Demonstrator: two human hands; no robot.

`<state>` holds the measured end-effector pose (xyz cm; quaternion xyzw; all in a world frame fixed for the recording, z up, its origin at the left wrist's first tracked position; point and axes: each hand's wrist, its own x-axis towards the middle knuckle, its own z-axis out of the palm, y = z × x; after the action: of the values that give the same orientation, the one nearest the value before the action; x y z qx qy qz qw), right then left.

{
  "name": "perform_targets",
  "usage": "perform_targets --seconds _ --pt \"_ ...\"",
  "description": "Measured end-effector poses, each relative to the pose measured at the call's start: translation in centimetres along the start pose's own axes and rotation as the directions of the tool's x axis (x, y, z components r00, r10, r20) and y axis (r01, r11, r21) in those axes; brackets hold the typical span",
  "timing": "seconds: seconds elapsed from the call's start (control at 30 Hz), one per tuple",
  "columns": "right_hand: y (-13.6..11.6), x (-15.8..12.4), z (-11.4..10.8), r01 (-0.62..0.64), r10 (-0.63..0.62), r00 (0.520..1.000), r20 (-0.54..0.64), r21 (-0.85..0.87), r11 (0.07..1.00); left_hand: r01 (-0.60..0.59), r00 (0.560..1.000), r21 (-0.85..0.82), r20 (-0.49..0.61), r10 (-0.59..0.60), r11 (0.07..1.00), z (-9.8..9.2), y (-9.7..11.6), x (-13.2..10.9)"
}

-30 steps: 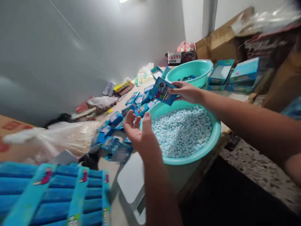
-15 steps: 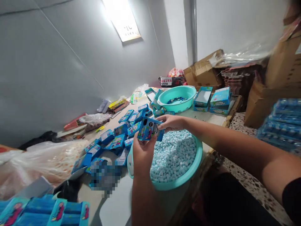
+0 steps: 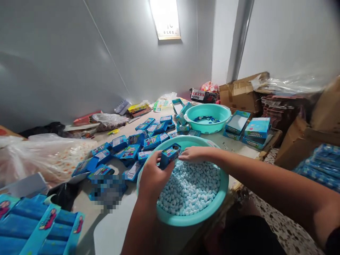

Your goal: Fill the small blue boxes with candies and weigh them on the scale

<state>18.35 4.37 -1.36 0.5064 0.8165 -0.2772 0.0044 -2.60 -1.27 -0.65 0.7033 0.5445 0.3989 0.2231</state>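
A teal basin (image 3: 212,207) full of small pale-blue candies (image 3: 192,193) stands in front of me. My left hand (image 3: 152,175) holds a small blue candy box (image 3: 170,154) over the basin, open end up. My right hand (image 3: 195,154) sits beside the box with its fingers curled and pressed together at the candies; what they hold is hidden.
Several small blue boxes (image 3: 127,152) lie scattered on the table to the left. A second teal basin (image 3: 208,118) and blue cartons (image 3: 256,129) stand farther back. Stacked blue packs (image 3: 34,225) are at bottom left, cardboard boxes (image 3: 240,92) at the right.
The box passed from my right hand into my left and came down over the candies. My right hand let go of it and dropped to the candy heap.
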Motion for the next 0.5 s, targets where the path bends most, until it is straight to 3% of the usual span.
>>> perform_targets --seconds 0.1,0.27,0.37,0.5 --pt "-0.7 -1.5 -0.5 -0.049 0.049 0.991 0.123 -0.006 0.999 0.105 0.994 0.008 -0.009 -0.105 0.994 -0.1 0.1 -0.1" --pt "-1.0 -2.6 -0.7 -0.119 0.111 0.974 0.2 0.033 0.992 0.217 0.976 -0.005 0.012 -0.216 0.976 0.0 -0.4 0.3" --pt "-0.8 -2.3 -0.6 -0.232 0.184 0.955 0.234 0.196 0.953 0.237 0.971 -0.009 0.001 -0.237 0.971 0.1 -0.2 0.2" --pt "-1.3 -2.8 -0.3 -0.404 0.342 0.914 0.218 0.398 0.824 0.279 0.96 0.02 0.01 -0.279 0.96 0.1 0.5 0.2"
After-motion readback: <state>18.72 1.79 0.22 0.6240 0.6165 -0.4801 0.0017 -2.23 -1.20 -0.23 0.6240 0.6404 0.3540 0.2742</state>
